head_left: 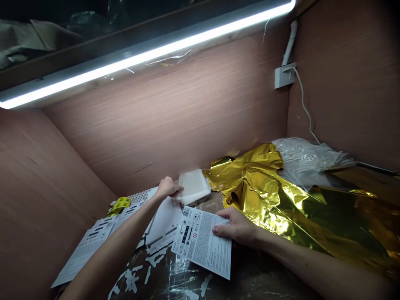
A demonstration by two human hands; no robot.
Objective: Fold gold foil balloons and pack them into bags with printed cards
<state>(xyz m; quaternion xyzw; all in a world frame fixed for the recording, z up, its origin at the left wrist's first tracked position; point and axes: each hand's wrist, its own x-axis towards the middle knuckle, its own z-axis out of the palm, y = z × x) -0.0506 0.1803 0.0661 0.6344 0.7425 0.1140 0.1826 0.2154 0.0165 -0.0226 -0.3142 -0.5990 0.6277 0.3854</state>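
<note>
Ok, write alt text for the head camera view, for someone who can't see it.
A person's right hand holds a printed white card, while the left hand is beside a whitish stack farther back. Crumpled gold foil spreads to the right, with a lit tube light above.

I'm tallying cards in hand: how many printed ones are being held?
1: the card in the right grip; others may be hidden behind it. The left grip, by the pale stack, shows none.
</note>
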